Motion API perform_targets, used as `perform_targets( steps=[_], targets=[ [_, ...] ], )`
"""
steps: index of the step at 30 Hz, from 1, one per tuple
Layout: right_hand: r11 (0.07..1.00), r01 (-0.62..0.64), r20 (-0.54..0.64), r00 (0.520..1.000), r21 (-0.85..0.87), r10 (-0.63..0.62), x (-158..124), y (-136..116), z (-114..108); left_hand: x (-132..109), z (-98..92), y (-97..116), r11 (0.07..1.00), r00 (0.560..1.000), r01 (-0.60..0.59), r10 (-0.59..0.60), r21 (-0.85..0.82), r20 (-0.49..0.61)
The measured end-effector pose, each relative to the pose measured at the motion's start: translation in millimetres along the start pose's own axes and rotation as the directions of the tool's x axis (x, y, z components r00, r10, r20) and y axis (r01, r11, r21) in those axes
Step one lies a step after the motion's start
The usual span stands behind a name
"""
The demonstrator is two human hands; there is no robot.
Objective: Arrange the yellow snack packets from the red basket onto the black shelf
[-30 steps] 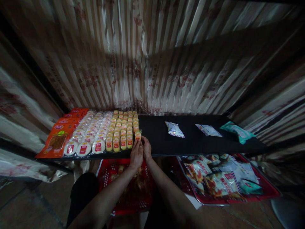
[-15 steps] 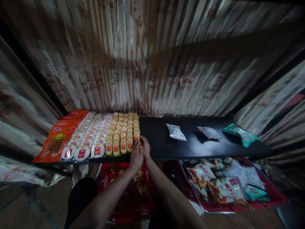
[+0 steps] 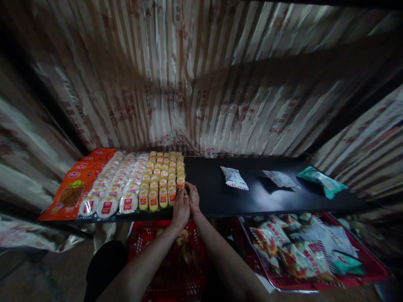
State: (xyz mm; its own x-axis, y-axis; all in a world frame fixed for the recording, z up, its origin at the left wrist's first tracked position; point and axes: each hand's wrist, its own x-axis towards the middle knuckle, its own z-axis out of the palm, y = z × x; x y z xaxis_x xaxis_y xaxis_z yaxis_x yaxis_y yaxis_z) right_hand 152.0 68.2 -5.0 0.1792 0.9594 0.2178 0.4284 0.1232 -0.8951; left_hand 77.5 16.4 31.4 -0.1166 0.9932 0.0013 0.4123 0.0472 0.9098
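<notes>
At the front of the rightmost row, my left hand and my right hand are close together, fingers closed around a small yellow packaged cake. Its lower part is hidden by my fingers. Left of it stand rows of the same yellow cakes with orange-and-red labels, upright in clear wrappers. Beside those are rows of round white packaged cakes, then flat orange snack packets. All of them rest on a black shelf.
Two white bags and a teal bag lie apart on the shelf's right side. Below, a red basket stands under my arms, and another red basket holds several snack bags. A striped curtain hangs behind.
The view has tilted slightly, so the shelf sits a little lower in the picture. My hands stay at the same yellow cake, with almost no visible movement.
</notes>
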Motion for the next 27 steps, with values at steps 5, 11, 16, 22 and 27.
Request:
perform_targets(
  steps=[5,11,16,22,27],
  targets=[
    [0.993,-0.006,-0.016,1.000,0.119,0.008,-2,4,0,-2,1.4,-3,0.999,0.999,-0.045,0.046,0.028,-0.008],
    [0.993,0.017,-0.022,1.000,0.115,-0.015,-3,2,-5,-10,-4.8,-11,0.945,0.974,-0.228,0.222,0.236,0.052],
    [0.984,-0.049,-0.086,0.994,0.174,0.065,1,2,-6,-13,-22.8,-13,0.665,0.834,-0.530,0.520,0.526,0.184],
    [0.926,-0.167,-0.003,0.984,0.340,0.179,23,5,6,0,-35.8,-17,0.486,0.771,-0.601,0.562,0.635,0.299],
    [0.931,-0.111,0.066,0.993,0.347,0.094,34,-2,21,10,-36.5,-20,0.451,0.777,-0.590,0.544,0.670,0.317]
  ],
)
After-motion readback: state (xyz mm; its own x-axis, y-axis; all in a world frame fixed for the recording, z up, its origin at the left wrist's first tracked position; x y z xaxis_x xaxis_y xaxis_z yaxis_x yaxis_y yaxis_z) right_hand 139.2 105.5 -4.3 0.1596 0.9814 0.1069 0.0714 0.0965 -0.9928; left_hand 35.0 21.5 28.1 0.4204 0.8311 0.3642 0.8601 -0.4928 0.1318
